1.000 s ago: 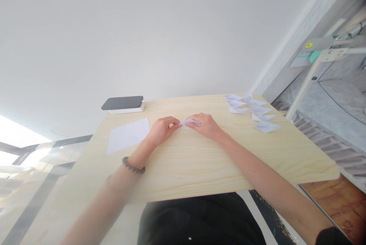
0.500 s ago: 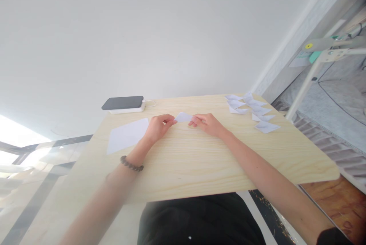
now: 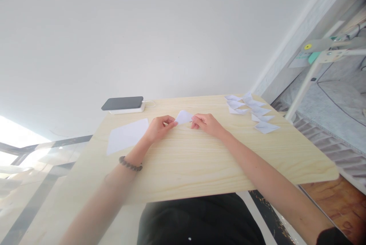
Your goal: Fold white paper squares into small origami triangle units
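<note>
A small folded piece of white paper [image 3: 183,117], pointed at the top, is held between both hands over the middle of the table. My left hand [image 3: 160,127] pinches its left corner between thumb and fingers. At the opposite corner, the thumb and fingers of my right hand [image 3: 206,122] are closed on the paper. Flat sheets of white paper [image 3: 127,136] lie beside my left wrist. Several folded paper boats [image 3: 265,127] are set out in two rows at the table's right side.
On the back left of the wooden table [image 3: 183,168] a dark phone [image 3: 122,103] rests on a white block [image 3: 128,110], with a white cable [image 3: 150,103] plugged in. A plain wall [image 3: 177,35] stands behind. Right of the table is a white metal frame [image 3: 305,81].
The folded paper has opened or tilted a little, showing a taller face between my hands. Both hands keep nearly the same place and grip.
</note>
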`<state>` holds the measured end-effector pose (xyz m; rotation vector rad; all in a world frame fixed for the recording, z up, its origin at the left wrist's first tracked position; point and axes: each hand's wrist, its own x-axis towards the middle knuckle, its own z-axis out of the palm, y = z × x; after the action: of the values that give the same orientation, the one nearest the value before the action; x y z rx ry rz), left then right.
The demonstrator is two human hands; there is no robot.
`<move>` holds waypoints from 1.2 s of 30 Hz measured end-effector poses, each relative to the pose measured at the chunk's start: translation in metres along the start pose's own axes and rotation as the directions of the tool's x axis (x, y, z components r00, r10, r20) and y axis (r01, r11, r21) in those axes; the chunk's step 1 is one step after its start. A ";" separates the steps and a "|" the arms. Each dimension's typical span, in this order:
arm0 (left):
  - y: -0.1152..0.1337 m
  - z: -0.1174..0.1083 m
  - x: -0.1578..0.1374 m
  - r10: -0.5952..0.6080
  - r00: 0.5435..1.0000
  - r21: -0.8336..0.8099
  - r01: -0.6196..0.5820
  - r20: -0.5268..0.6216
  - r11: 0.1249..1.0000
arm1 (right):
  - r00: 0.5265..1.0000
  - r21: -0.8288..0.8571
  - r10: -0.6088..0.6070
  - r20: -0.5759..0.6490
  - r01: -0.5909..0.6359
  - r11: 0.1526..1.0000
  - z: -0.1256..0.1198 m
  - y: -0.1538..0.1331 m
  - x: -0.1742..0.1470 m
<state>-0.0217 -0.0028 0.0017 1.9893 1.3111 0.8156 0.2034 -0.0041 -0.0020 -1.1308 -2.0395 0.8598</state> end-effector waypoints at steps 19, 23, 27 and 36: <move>-0.003 -0.003 0.001 -0.054 0.998 -0.045 0.055 0.018 0.997 | 0.994 -0.100 -0.062 -0.084 0.054 0.994 0.004 0.001 0.002; 0.000 -0.001 -0.002 -0.069 0.997 -0.080 0.073 0.042 0.994 | 0.996 -0.119 -0.061 -0.070 0.052 0.991 0.003 0.000 0.000; 0.002 0.001 -0.005 -0.052 0.997 -0.124 0.060 0.063 0.990 | 0.998 -0.072 -0.063 -0.025 0.061 0.995 0.006 -0.003 -0.002; 0.007 -0.002 -0.005 -0.046 0.997 -0.148 0.054 0.055 0.987 | 0.991 -0.145 -0.128 -0.050 0.119 0.982 0.007 -0.009 -0.002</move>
<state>-0.0207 -0.0091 0.0071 1.8411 1.2286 0.8093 0.1944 -0.0110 0.0011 -1.0783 -2.1240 0.6218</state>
